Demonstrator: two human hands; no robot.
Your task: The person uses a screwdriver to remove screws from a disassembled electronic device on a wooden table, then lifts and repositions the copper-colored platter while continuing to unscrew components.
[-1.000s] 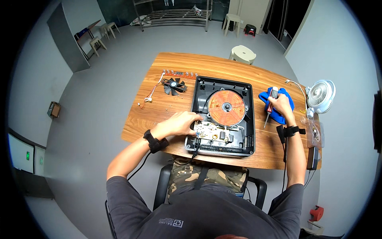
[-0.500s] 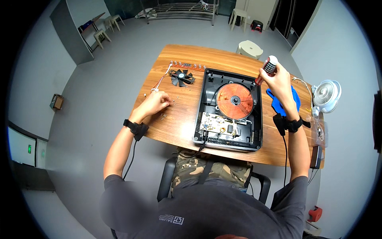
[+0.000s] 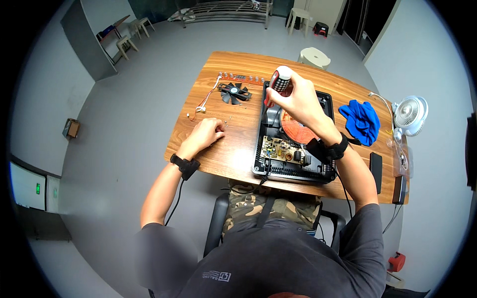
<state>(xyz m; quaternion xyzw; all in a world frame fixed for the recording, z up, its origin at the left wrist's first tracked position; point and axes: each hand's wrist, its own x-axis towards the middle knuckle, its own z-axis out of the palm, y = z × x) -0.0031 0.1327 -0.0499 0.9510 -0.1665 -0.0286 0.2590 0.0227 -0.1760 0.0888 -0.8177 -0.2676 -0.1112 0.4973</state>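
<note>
My right hand (image 3: 298, 99) grips a red, black and white screwdriver (image 3: 278, 82) over the upper left of an open black appliance housing (image 3: 258, 164), which holds a copper coil (image 3: 292, 126) and a circuit board (image 3: 278, 149). The coil is partly covered by my hand, and where the tip rests is unclear. My left hand (image 3: 206, 133) has curled fingers at the tabletop beside small metal bits (image 3: 226, 121); whatever is in its fingertips is hidden. A black fan (image 3: 233, 93), a red button board (image 3: 241, 78) and wires (image 3: 201, 108) lie left of the housing.
On the wooden table (image 3: 233, 154), a blue cloth (image 3: 360, 121), a black slab (image 3: 375, 174), a white desk fan (image 3: 412, 114), a clear tray (image 3: 402, 161) and a black adapter (image 3: 399, 189) sit to the right. A round stool (image 3: 314, 57) stands beyond the table.
My right hand has lifted the screwdriver from the blue cloth and carried it leftward over the housing. My left hand has moved off the circuit board onto the tabletop to the left.
</note>
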